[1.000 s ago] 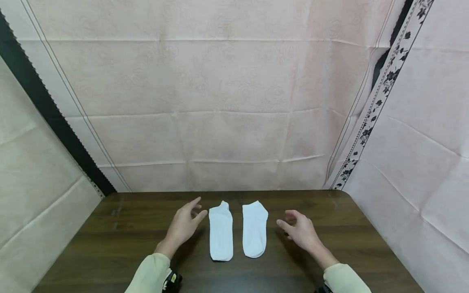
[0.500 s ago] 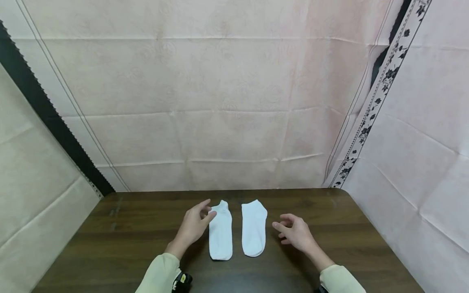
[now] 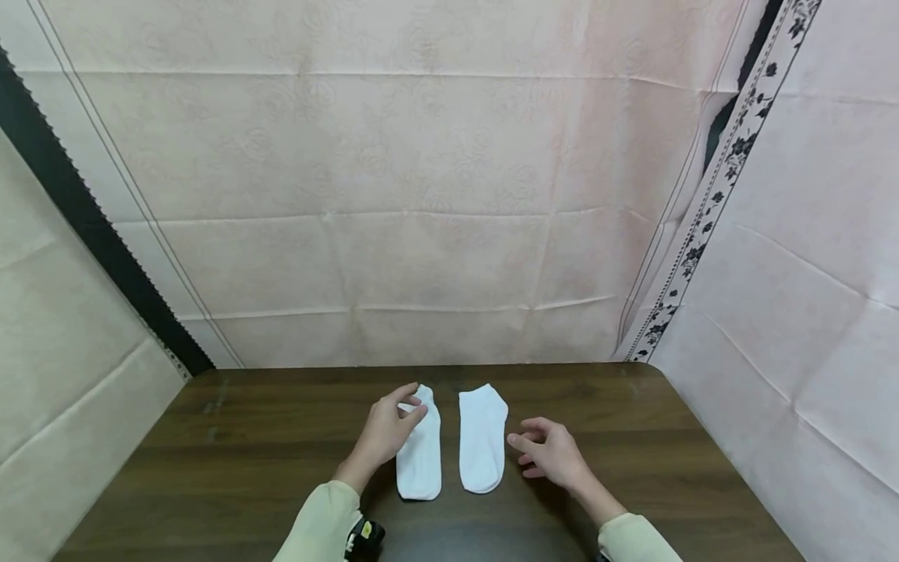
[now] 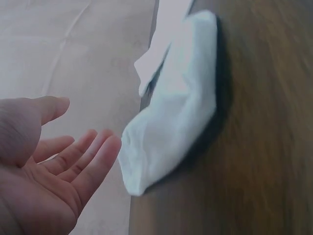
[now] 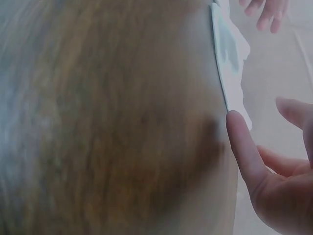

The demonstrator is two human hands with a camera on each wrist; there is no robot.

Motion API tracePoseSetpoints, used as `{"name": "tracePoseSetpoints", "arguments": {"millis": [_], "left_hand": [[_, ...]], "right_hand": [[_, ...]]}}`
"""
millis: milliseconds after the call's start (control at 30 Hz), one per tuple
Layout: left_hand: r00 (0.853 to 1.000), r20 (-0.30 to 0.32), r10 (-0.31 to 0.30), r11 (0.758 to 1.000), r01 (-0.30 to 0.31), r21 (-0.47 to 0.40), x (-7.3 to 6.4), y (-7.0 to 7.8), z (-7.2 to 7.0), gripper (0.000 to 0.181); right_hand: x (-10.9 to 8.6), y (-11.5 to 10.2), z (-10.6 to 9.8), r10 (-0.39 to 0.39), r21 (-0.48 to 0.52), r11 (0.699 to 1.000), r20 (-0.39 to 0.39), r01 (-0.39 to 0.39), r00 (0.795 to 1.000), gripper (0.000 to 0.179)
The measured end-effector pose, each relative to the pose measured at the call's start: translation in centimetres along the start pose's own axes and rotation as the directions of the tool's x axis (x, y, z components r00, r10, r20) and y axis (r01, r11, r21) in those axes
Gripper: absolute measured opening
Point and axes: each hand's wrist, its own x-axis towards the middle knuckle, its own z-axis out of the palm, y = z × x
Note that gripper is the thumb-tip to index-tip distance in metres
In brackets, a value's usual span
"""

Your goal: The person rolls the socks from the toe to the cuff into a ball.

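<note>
Two white ankle socks lie flat side by side on the brown wooden table (image 3: 281, 453), toes toward the person. Over the upper part of the left sock (image 3: 419, 460) hangs my left hand (image 3: 386, 428), thumb and fingers spread apart with nothing between them. The left wrist view shows that hand's fingers (image 4: 100, 166) loosely bent beside the sock's cuff end. Just right of the right sock (image 3: 482, 441) is my right hand (image 3: 553, 453), its fingers relaxed and holding nothing. In the right wrist view, a fingertip (image 5: 235, 122) overlaps the end of a sock (image 5: 230, 58).
A pale cloth backdrop (image 3: 421, 179) rises behind the table's far edge. Cloth panels flank both sides, the right one with a black floral border (image 3: 695, 242). A dark band (image 3: 105, 234) runs down the left corner. Black wrist straps (image 3: 365, 538) show at the cuffs.
My left hand has moved right, from beside the left sock to over its upper part. My right hand has drifted left, closer to the right sock. Both socks stay in place.
</note>
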Motion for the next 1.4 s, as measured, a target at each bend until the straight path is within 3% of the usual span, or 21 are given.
{"name": "tracePoseSetpoints", "arguments": {"millis": [333, 800, 1033, 1400], "left_hand": [[0.999, 0.052, 0.005, 0.996, 0.000, -0.088, 0.7, 0.9, 2.0, 0.052], [0.993, 0.111, -0.029, 0.977, 0.052, -0.208, 1.0, 1.3, 3.8, 0.056], [0.991, 0.115, -0.071, 0.979, 0.091, -0.183, 1.5, 1.3, 4.9, 0.056], [0.983, 0.141, -0.119, 0.973, 0.143, -0.181, 2.4, 1.1, 6.2, 0.058]], "right_hand": [[0.1, 0.1, 0.7, 0.028, 0.013, 1.000, 0.015, -0.029, 0.999, 0.050], [0.1, 0.5, 1.6, 0.031, -0.020, 0.999, 0.018, -0.031, 0.999, 0.047], [0.3, 0.1, 2.5, 0.044, -0.074, 0.996, -0.008, -0.045, 0.999, 0.042], [0.3, 0.1, 3.2, 0.002, -0.116, 0.993, -0.011, -0.004, 1.000, 0.037]]}}
